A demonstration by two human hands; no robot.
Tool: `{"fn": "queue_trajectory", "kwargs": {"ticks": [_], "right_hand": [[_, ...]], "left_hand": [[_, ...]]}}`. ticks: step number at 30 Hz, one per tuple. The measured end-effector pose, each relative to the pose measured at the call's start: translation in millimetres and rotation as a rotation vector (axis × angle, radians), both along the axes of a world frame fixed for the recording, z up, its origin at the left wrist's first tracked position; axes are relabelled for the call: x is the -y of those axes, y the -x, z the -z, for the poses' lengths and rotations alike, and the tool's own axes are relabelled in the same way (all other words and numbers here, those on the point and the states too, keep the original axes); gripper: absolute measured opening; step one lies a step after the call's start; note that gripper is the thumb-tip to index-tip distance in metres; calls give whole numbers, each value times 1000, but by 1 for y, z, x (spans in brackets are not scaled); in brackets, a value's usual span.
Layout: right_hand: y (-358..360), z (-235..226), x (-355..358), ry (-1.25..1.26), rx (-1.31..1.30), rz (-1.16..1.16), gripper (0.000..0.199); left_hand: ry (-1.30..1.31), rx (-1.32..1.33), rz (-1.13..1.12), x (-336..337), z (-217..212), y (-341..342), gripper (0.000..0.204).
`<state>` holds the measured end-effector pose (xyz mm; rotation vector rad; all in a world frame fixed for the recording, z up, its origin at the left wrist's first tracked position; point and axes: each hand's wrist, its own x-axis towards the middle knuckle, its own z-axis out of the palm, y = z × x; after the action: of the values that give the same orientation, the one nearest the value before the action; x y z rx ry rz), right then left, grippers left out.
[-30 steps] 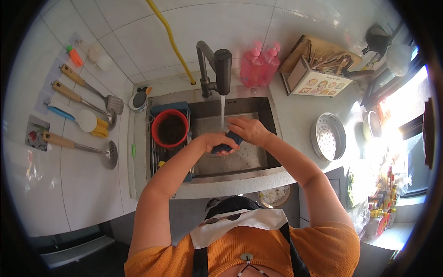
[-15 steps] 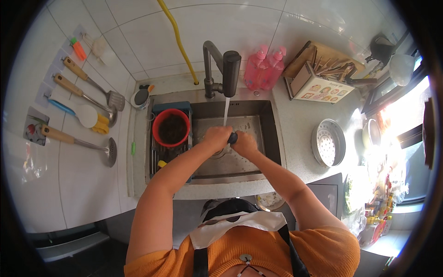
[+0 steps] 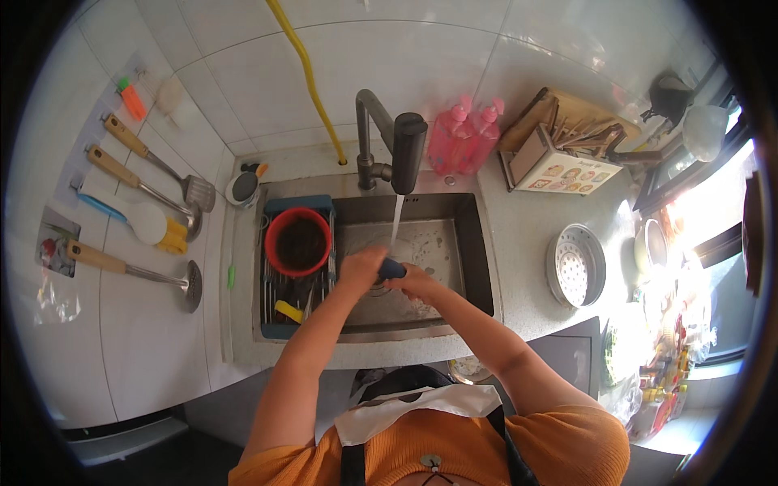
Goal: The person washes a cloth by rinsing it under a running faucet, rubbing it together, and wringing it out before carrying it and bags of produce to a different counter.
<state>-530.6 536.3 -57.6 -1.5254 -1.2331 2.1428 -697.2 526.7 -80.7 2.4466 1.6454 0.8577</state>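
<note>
Over the steel sink (image 3: 480,259), both hands are closed around a dark blue, rounded piece (image 3: 393,269) that looks like a handle; its kind is mostly hidden by my fingers. My left hand (image 3: 362,266) wraps its left end, close to the stream of water running from the dark grey faucet (image 3: 408,154). My right hand (image 3: 415,280) grips it from the right and lower side. A red bowl (image 3: 277,266) with dark contents sits on a blue-ended drying rack (image 3: 279,331) across the sink's left part.
A yellow-handled tool (image 3: 288,311) lies in the rack. Two pink pump bottles (image 3: 466,138) and a utensil holder (image 3: 563,162) stand at the back right. A perforated metal steamer pan (image 3: 575,266) rests on the right counter. Ladles and spatulas (image 3: 130,150) hang on the left wall.
Both hands have moved lower and slightly left, nearer to me, and more of the dark blue piece shows between them. Water keeps running. More of the yellow-handled tool is visible.
</note>
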Motion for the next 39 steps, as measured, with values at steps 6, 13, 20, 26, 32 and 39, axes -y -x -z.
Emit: {"fn": "queue_trajectory", "kwargs": {"ticks": [6,13,20,26,32,39], "right_hand": [[8,13,-37,-57,-105,419,20],[30,23,-79,329,-664,377,20],[9,42,-130,-730,403,33,42],[-11,112,-245,-1141,423,23,63],[50,-2,-226,-584,21,159,69],[21,-24,-144,-233,-369,295,63]], "left_hand": [[372,335,-506,9,-23,18,35],[263,733,-526,27,-34,5,41],[238,790,-535,29,-20,15,43],[234,923,-524,41,-11,7,46],[389,1069,-514,65,-2,6,43],[451,1222,-468,63,-24,4,42]]}}
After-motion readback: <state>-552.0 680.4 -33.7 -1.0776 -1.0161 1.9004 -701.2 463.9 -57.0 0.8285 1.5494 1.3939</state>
